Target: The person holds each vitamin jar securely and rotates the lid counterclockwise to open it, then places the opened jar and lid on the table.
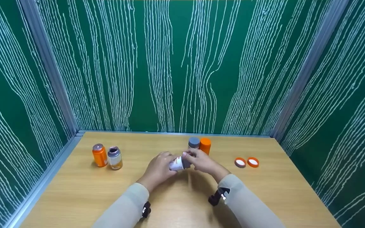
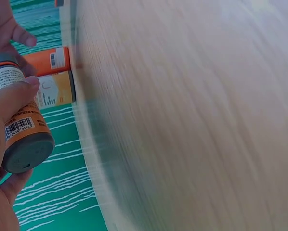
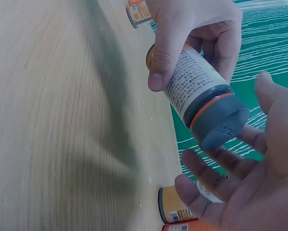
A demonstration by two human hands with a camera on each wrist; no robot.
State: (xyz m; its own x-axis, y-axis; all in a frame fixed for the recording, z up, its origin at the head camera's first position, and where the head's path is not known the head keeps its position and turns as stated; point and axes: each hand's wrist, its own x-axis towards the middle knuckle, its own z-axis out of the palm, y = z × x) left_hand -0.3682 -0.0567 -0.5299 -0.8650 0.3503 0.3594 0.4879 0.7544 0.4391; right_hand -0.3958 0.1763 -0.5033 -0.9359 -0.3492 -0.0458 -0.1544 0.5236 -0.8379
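My left hand (image 1: pixel 158 167) grips a jar (image 1: pixel 176 164) with a white and orange label, thumb along one side and fingers round the other. The jar is tilted, its grey lid (image 3: pixel 221 122) with an orange ring under it turned towards my right hand (image 1: pixel 206 163). In the right wrist view, the fingers (image 3: pixel 202 171) of that hand are spread beside the lid, and the thumb stands well away from it. The lid sits on the jar. A barcode and the dark base (image 2: pixel 29 153) show in the left wrist view.
Behind the hands stand a grey-lidded jar (image 1: pixel 194 142) and an orange jar (image 1: pixel 205 145), side by side. At left are an orange container (image 1: pixel 100 155) and a lidless jar (image 1: pixel 115 160). Two orange-edged lids (image 1: pixel 240 162) lie inside-up at right. Green walls enclose the table (image 1: pixel 84 193).
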